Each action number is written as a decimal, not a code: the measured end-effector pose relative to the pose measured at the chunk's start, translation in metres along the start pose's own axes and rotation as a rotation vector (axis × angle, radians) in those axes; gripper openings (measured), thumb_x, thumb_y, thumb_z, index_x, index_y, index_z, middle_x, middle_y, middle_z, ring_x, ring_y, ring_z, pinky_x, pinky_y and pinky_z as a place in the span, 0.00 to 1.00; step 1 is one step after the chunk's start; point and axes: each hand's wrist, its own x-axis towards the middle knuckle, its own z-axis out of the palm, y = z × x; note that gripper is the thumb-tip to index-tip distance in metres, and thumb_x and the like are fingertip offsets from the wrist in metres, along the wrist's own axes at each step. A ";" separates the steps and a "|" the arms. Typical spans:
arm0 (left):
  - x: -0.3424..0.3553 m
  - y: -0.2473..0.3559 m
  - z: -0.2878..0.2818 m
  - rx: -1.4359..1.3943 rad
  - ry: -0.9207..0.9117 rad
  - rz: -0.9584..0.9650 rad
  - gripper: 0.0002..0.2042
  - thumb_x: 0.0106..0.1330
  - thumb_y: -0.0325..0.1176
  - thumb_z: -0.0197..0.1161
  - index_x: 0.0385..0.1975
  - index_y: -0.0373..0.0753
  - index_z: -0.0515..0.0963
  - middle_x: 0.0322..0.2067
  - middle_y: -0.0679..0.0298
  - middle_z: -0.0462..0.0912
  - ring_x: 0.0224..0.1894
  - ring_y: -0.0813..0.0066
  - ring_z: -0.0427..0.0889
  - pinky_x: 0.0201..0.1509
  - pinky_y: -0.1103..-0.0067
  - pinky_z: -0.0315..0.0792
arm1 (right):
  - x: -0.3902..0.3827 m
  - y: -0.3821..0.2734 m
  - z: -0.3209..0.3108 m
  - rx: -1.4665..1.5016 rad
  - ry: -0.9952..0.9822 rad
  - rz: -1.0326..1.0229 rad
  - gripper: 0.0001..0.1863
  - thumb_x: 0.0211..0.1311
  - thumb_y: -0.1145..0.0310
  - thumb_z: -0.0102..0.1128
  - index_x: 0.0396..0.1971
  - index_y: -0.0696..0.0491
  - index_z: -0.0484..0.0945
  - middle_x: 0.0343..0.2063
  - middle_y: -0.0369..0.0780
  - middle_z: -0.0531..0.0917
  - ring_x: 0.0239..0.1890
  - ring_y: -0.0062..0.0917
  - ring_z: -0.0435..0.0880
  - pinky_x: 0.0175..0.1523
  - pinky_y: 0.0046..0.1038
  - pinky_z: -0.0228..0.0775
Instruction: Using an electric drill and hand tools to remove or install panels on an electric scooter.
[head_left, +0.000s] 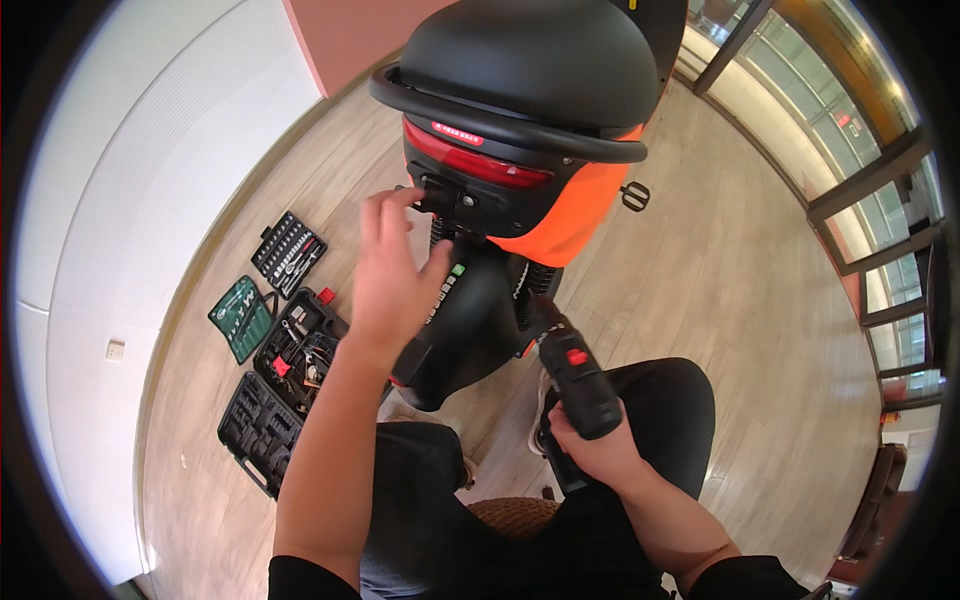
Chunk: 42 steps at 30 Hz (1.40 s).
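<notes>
Before me stands the rear of an electric scooter with a black seat, an orange side panel and a red tail light. My left hand reaches up to a small black bracket below the tail light. Its fingertips are at the bracket's left side, and the thumb stands apart; whether they touch it I cannot tell. My right hand grips a black cordless drill with a red switch. The drill's nose points up toward the scooter, right of the black rear mudguard.
On the floor to the left lie a socket set, a green tool roll and an opened black toolbox with mixed tools. A pedal juts out on the scooter's right. I sit on a woven stool.
</notes>
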 end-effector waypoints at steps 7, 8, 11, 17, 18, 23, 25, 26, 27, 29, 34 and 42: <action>-0.026 -0.141 -0.044 0.319 -0.091 -0.255 0.20 0.65 0.43 0.67 0.49 0.36 0.76 0.44 0.49 0.82 0.43 0.51 0.83 0.49 0.62 0.77 | -0.023 -0.132 0.043 -0.518 -0.139 -0.212 0.31 0.57 0.64 0.70 0.55 0.61 0.66 0.36 0.52 0.85 0.37 0.50 0.87 0.44 0.41 0.81; -0.052 -0.193 -0.063 0.349 -0.105 -0.235 0.20 0.64 0.45 0.67 0.48 0.35 0.77 0.43 0.48 0.83 0.44 0.50 0.84 0.49 0.62 0.77 | -0.023 -0.161 0.072 -0.630 -0.243 -0.370 0.31 0.57 0.63 0.69 0.56 0.60 0.66 0.37 0.52 0.84 0.37 0.47 0.87 0.42 0.38 0.81; -0.031 -0.175 -0.029 0.435 -0.451 -0.476 0.23 0.63 0.49 0.67 0.46 0.34 0.80 0.42 0.44 0.85 0.47 0.49 0.85 0.50 0.61 0.77 | -0.022 -0.171 0.065 -0.825 -0.283 -0.463 0.30 0.57 0.62 0.69 0.56 0.60 0.67 0.38 0.52 0.83 0.37 0.44 0.86 0.40 0.35 0.81; -0.024 -0.155 -0.047 0.388 -0.245 -0.445 0.21 0.63 0.51 0.67 0.39 0.35 0.84 0.36 0.50 0.87 0.43 0.55 0.87 0.48 0.66 0.77 | -0.094 -0.199 0.082 -1.028 -0.222 -0.546 0.24 0.59 0.64 0.68 0.50 0.59 0.70 0.34 0.48 0.82 0.35 0.39 0.85 0.37 0.32 0.78; -0.027 -0.139 -0.045 0.338 -0.211 -0.464 0.21 0.63 0.50 0.67 0.40 0.35 0.84 0.37 0.50 0.87 0.44 0.55 0.86 0.49 0.66 0.77 | -0.100 -0.201 0.090 -1.053 -0.221 -0.563 0.23 0.59 0.64 0.68 0.49 0.58 0.71 0.33 0.48 0.82 0.34 0.38 0.84 0.37 0.31 0.78; -0.035 -0.096 -0.057 0.238 -0.190 -0.469 0.21 0.63 0.50 0.66 0.42 0.36 0.84 0.40 0.51 0.88 0.46 0.54 0.86 0.53 0.65 0.77 | -0.132 -0.218 0.123 -1.171 -0.196 -0.655 0.18 0.61 0.66 0.67 0.45 0.58 0.74 0.30 0.44 0.81 0.32 0.33 0.83 0.35 0.28 0.76; -0.043 -0.092 -0.068 0.211 -0.181 -0.483 0.21 0.63 0.50 0.65 0.42 0.36 0.84 0.41 0.51 0.88 0.48 0.53 0.86 0.55 0.64 0.77 | -0.140 -0.221 0.132 -1.225 -0.165 -0.677 0.15 0.61 0.67 0.67 0.43 0.57 0.75 0.29 0.43 0.81 0.31 0.32 0.83 0.34 0.27 0.75; -0.043 -0.092 -0.067 0.232 -0.184 -0.481 0.21 0.63 0.49 0.65 0.42 0.36 0.84 0.41 0.51 0.88 0.48 0.53 0.86 0.55 0.64 0.77 | -0.140 -0.222 0.136 -1.264 -0.132 -0.677 0.14 0.61 0.67 0.67 0.43 0.57 0.76 0.28 0.43 0.80 0.31 0.31 0.82 0.33 0.27 0.74; -0.041 -0.094 -0.062 0.249 -0.189 -0.475 0.20 0.63 0.49 0.65 0.42 0.36 0.84 0.42 0.51 0.88 0.49 0.52 0.86 0.56 0.64 0.77 | -0.138 -0.223 0.139 -1.306 -0.096 -0.673 0.13 0.62 0.67 0.67 0.42 0.57 0.76 0.27 0.42 0.80 0.30 0.30 0.82 0.33 0.26 0.74; -0.034 -0.097 -0.050 0.212 -0.199 -0.430 0.20 0.63 0.49 0.65 0.42 0.36 0.84 0.41 0.51 0.88 0.48 0.51 0.86 0.55 0.64 0.77 | -0.131 -0.223 0.142 -1.406 -0.009 -0.648 0.11 0.62 0.68 0.67 0.40 0.57 0.77 0.26 0.41 0.80 0.30 0.28 0.81 0.32 0.25 0.73; -0.046 -0.131 -0.111 0.360 -0.030 -0.465 0.17 0.64 0.46 0.64 0.42 0.39 0.85 0.41 0.52 0.88 0.47 0.51 0.86 0.52 0.65 0.78 | -0.120 -0.237 0.121 -1.282 -0.184 -0.606 0.21 0.60 0.59 0.63 0.45 0.59 0.71 0.26 0.45 0.78 0.35 0.38 0.87 0.22 0.30 0.76; 0.021 0.021 -0.100 0.111 0.155 0.142 0.16 0.63 0.27 0.66 0.51 0.38 0.79 0.51 0.55 0.79 0.51 0.56 0.82 0.53 0.69 0.77 | -0.092 -0.124 0.025 -0.277 -0.113 -0.291 0.35 0.53 0.70 0.71 0.59 0.58 0.64 0.36 0.47 0.82 0.40 0.43 0.87 0.42 0.36 0.79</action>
